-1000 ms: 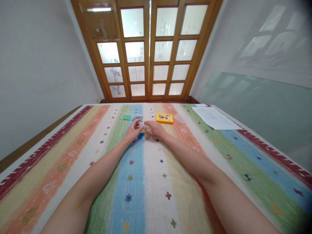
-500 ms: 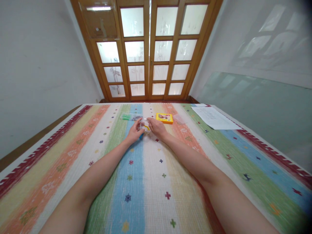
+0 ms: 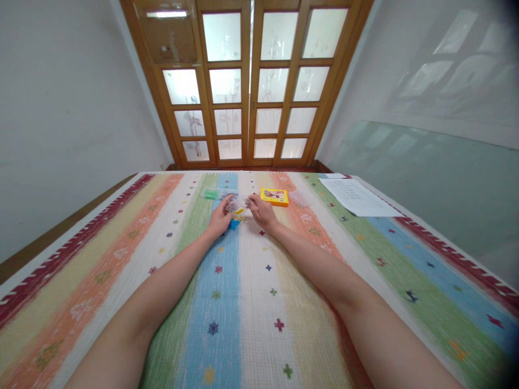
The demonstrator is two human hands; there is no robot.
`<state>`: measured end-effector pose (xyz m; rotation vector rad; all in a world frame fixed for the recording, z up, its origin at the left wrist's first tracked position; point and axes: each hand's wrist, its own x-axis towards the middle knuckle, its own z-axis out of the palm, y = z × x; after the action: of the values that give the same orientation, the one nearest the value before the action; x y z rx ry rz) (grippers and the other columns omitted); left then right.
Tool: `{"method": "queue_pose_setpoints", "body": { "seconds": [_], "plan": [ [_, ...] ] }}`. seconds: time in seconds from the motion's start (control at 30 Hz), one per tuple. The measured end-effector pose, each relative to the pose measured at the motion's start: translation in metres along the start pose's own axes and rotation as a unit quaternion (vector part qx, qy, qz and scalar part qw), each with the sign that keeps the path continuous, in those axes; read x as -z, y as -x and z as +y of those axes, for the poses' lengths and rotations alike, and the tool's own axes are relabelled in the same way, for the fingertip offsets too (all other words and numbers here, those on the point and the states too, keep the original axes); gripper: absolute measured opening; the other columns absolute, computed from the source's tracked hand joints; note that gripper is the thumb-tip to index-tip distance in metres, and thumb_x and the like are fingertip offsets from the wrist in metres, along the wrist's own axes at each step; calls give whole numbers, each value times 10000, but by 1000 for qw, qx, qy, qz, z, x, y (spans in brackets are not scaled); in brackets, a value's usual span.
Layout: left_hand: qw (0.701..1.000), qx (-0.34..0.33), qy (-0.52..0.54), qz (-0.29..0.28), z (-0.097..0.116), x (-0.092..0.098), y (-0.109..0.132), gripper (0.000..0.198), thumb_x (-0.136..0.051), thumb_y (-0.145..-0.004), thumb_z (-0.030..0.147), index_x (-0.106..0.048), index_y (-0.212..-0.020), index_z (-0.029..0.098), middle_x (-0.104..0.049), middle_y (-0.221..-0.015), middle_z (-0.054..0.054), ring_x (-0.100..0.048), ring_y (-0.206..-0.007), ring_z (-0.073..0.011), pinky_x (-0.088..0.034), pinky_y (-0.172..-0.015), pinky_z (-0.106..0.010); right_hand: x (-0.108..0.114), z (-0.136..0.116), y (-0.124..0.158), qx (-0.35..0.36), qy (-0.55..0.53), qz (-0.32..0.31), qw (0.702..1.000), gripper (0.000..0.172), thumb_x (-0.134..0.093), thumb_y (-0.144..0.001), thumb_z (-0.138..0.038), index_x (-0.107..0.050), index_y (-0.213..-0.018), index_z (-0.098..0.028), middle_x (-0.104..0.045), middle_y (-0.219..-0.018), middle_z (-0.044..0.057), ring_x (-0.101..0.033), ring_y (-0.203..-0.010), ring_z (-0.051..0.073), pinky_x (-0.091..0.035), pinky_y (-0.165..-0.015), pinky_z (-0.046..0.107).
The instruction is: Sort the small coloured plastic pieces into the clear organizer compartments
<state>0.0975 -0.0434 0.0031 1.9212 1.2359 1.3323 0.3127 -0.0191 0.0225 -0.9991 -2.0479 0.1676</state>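
Between my two hands, a clear plastic bag [image 3: 238,204] with something yellow in it is held just above the table. My left hand [image 3: 221,217] is closed on its left side, thumb and fingers pinching the plastic. On the other side my right hand [image 3: 263,213] pinches the bag's right edge. Small blue pieces [image 3: 234,224] lie on the cloth beneath the bag, with a few tiny yellowish bits beside them. Behind my left hand rests a transparent pack [image 3: 219,192] with green items in its left end. What exactly the bag contains is too small to make out.
A yellow box [image 3: 274,197] with a printed lid lies right of my right hand, beside a clear plastic piece [image 3: 299,198]. White printed paper [image 3: 359,198] sits at the far right. A striped tablecloth [image 3: 251,302] covers the table; wooden glazed doors [image 3: 249,102] stand behind.
My hands have moved slightly apart, and the bag between them shows more spread out. More of the blue pieces underneath is visible.
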Motion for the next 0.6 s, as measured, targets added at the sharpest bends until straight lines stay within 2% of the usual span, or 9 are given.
{"method": "queue_pose_setpoints", "body": {
  "seconds": [0.1, 0.27, 0.43, 0.6],
  "plan": [
    [999, -11, -9, 41, 7, 4, 1, 648, -526, -793, 98, -597, -1420, 247, -645, -1407, -68, -619, -1260, -231, -515, -1101, -428, 0, -2, 3, 41, 18, -13, 999, 329, -398, -997, -236, -595, -1257, -193, -734, -1100, 104, -696, -991, 244, -528, -902, 344],
    [997, -31, -37, 53, 22, 12, 2, 568, -487, -779, 70, -682, -1283, 244, -695, -1267, -60, -648, -1152, -237, -537, -1050, -431, 3, -5, 4, 117, 7, -19, 993, 395, -417, -957, -201, -599, -1308, -213, -712, -1200, 111, -676, -1093, 239, -531, -978, 378],
    [996, -33, -60, 58, 29, 14, 3, 534, -481, -778, 56, -686, -1235, 241, -702, -1229, -59, -643, -1148, -241, -523, -1064, -444, 4, -5, 4, 152, -6, -22, 988, 434, -402, -961, -205, -576, -1358, -215, -686, -1267, 120, -652, -1169, 241, -529, -1018, 406],
    [997, -29, -41, 62, 26, 11, 3, 543, -492, -786, 63, -670, -1269, 235, -696, -1276, -62, -654, -1165, -237, -534, -1064, -435, 6, -5, 4, 148, 1, -30, 989, 420, -391, -998, -234, -553, -1386, -225, -674, -1272, 116, -642, -1184, 241, -522, -1034, 409]
  ]
}}
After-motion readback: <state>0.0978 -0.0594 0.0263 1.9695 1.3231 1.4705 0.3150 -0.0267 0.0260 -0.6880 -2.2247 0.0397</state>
